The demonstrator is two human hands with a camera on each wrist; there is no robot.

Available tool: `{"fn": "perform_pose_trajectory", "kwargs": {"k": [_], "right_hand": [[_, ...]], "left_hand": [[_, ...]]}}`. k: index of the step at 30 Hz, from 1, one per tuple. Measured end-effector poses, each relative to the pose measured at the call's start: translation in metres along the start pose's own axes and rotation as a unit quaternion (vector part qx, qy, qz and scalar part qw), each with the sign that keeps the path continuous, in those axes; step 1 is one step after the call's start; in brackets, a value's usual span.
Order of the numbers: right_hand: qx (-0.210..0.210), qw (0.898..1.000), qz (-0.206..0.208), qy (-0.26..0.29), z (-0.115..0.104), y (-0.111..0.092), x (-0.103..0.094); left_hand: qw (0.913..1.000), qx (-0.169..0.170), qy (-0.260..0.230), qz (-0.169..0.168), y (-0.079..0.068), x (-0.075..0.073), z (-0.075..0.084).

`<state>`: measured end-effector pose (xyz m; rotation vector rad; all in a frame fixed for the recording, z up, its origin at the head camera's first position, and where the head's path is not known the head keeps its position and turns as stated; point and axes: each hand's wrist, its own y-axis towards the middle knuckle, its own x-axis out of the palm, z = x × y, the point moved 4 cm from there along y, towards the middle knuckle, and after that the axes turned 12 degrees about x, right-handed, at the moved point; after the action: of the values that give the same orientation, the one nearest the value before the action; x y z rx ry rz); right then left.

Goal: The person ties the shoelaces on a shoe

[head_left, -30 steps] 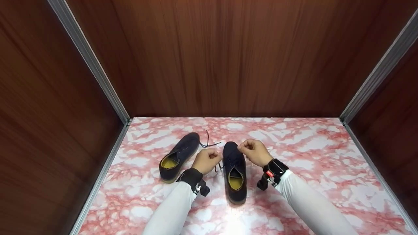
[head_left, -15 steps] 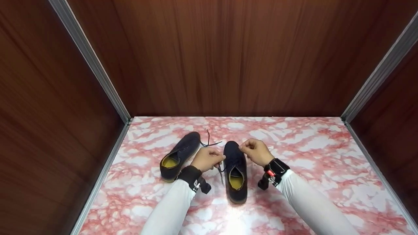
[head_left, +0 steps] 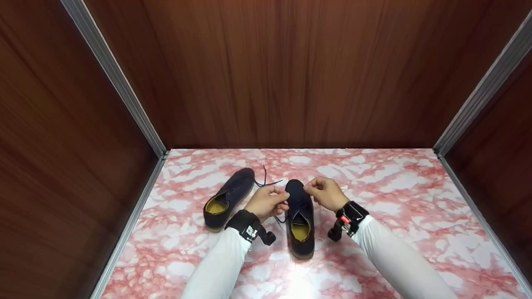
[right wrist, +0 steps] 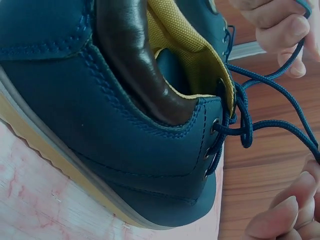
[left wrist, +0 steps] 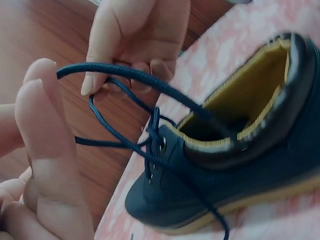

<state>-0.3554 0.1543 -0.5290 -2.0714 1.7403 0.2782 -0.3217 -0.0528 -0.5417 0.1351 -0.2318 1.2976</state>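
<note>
A navy lace-up shoe with a yellow lining stands between the hands, its toe pointing away. My left hand, just left of the toe, pinches a dark blue shoelace between thumb and finger; one end of that lace dangles over the shoe's side. On the toe's right, my right hand pinches a loop of lace with its thumb and forefinger. The right wrist view shows both strands stretching from a crossing above the eyelets to the two hands. Its fingertips there partly leave the frame.
A matching shoe lies angled to the left, its loose laces spread beyond its toe. Both shoes are on a red-and-white marbled surface. Brown wood-look panels with grey metal edging enclose the back and sides.
My left hand has shifted slightly right toward the toe and turned, its lace end no longer hanging straight down beside the shoe. The right hand has stayed almost still, pinching its loop.
</note>
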Motion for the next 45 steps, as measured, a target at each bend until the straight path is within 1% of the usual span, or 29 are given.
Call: {"fn": "perform_pose_trajectory", "kwargs": {"k": [3,5,8,9,11,13,14,16,18,21,24,28,32,34,38,41,43,45], "right_hand": [[0.001,1.000,-0.003,0.004,0.001,0.000,0.001],[0.002,1.000,-0.004,0.007,0.001,0.001,0.001],[0.005,1.000,-0.007,0.008,0.001,0.000,0.001],[0.007,1.000,-0.008,0.008,0.000,0.000,0.001],[0.006,1.000,-0.007,0.005,0.000,0.000,0.000],[0.003,1.000,-0.009,0.000,-0.001,0.000,0.000],[0.002,1.000,-0.008,-0.001,-0.002,0.001,0.000],[0.000,1.000,-0.010,-0.003,-0.002,0.001,0.000],[-0.001,1.000,-0.013,-0.002,-0.003,0.001,-0.001],[0.000,1.000,-0.013,0.001,-0.002,0.001,-0.003],[-0.001,1.000,-0.011,0.000,-0.002,0.001,-0.004],[-0.002,1.000,-0.011,0.003,-0.001,-0.001,-0.006],[-0.003,1.000,-0.012,0.007,0.001,-0.001,-0.006],[-0.002,1.000,-0.011,0.008,0.001,-0.001,-0.005],[0.001,1.000,-0.012,0.010,0.002,0.000,-0.004],[-0.002,1.000,-0.013,0.014,0.001,0.000,-0.003],[-0.006,1.000,-0.015,0.016,0.001,0.000,-0.003],[-0.009,1.000,-0.017,0.018,0.000,0.000,-0.003]], "left_hand": [[0.9986,-0.007,-0.053,0.004,0.000,0.001,-0.003],[0.9967,-0.012,-0.080,0.008,-0.001,0.003,-0.006],[0.9962,-0.020,-0.084,0.011,-0.002,0.006,-0.011],[0.9970,-0.024,-0.074,0.009,-0.003,0.007,-0.013],[0.9991,-0.027,-0.033,0.004,-0.004,0.010,-0.018],[0.9994,-0.021,0.027,0.000,-0.004,0.012,-0.021],[0.9981,-0.017,0.059,0.000,-0.005,0.013,-0.022],[0.9935,-0.007,0.114,0.003,-0.005,0.015,-0.022],[0.9876,0.003,0.157,0.006,-0.004,0.017,-0.021],[0.9794,0.020,0.201,0.008,-0.004,0.021,-0.018],[0.9698,0.046,0.239,0.008,-0.003,0.022,-0.012],[0.9626,0.074,0.261,0.002,-0.002,0.019,-0.008],[0.9618,0.079,0.262,-0.006,-0.001,0.016,-0.010],[0.9632,0.074,0.258,-0.005,0.000,0.015,-0.010],[0.9697,0.065,0.235,0.005,0.001,0.013,-0.011],[0.9716,0.073,0.225,0.003,0.002,0.012,-0.011],[0.9688,0.086,0.233,-0.006,0.003,0.012,-0.010],[0.9628,0.097,0.251,-0.018,0.004,0.012,-0.009]]}}
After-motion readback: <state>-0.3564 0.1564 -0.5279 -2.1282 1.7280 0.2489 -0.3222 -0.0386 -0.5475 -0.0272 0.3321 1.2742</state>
